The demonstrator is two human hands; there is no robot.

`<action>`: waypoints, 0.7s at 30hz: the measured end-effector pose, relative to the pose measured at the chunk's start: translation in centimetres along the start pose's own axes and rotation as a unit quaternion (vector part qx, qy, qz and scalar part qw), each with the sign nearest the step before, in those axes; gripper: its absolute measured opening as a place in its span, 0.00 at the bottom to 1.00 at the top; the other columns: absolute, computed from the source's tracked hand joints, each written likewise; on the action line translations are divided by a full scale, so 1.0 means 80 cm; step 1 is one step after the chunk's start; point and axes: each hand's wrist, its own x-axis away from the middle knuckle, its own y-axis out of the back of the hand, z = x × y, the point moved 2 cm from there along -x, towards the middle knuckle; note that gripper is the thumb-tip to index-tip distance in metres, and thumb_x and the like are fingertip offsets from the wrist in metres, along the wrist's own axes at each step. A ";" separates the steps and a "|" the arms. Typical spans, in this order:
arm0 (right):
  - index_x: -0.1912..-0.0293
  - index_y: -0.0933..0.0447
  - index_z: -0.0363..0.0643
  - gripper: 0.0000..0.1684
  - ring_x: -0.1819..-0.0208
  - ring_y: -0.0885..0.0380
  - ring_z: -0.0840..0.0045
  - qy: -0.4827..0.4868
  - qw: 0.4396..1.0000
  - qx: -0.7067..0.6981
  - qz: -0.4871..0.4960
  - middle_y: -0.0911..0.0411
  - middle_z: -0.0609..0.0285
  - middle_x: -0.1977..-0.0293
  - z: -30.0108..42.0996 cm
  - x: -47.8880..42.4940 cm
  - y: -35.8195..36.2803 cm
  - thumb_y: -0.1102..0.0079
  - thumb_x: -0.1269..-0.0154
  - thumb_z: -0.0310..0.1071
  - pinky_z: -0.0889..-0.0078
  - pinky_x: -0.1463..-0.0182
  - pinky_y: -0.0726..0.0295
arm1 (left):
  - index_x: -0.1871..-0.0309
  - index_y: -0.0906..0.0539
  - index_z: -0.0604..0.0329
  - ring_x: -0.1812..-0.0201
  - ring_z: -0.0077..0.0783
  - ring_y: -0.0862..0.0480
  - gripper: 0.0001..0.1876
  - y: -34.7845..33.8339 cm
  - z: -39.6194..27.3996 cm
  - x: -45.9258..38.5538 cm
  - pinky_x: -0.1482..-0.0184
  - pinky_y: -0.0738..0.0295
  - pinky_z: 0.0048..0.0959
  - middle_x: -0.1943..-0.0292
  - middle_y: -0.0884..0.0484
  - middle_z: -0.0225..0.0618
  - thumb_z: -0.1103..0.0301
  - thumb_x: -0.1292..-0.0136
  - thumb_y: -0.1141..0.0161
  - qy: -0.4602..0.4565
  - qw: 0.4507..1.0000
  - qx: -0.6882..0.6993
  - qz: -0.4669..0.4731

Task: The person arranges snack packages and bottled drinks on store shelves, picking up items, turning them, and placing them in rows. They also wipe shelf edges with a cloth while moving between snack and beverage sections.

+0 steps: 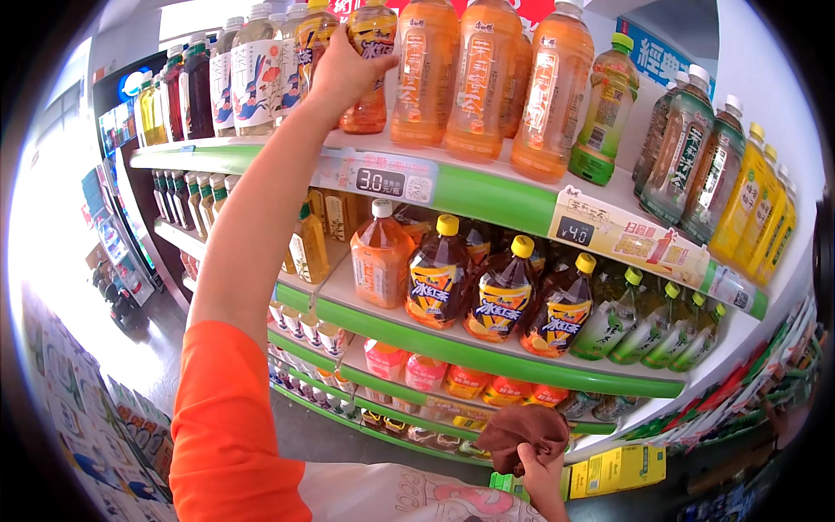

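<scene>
My left hand (352, 68) is raised to the upper shelf, its fingers between two yellow-capped iced tea bottles. The thumb reaches across the front of the right-hand bottle (367, 111); part of the left-hand bottle (312, 39) lies behind my hand. Whether the fingers grip either bottle cannot be told. Low in front of my body, my right hand (545, 479) holds a bunched brown cloth (528, 434). Large bottles of orange-coloured tea (427, 78) stand just right of my left hand, and clear bottles with white floral labels (256, 85) stand to its left.
A green-edged shelf front (492, 202) with price tags runs below the upper bottles. Dark iced tea bottles (438, 280) and green tea bottles (607, 326) fill the shelf beneath. Yellow cartons (616, 471) lie on the floor near my right hand. Stacked packs (85, 417) stand at the lower left.
</scene>
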 end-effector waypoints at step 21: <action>0.42 0.32 0.36 0.25 0.56 0.24 0.78 -0.085 0.996 0.029 0.009 0.24 0.60 0.52 -0.005 -0.021 0.024 0.36 0.37 0.29 0.74 0.52 0.25 | 0.41 0.37 0.72 0.49 0.50 0.16 0.43 0.015 -0.025 0.045 0.47 0.23 0.42 0.52 0.17 0.56 0.45 0.46 0.31 0.062 0.957 -0.254 0.124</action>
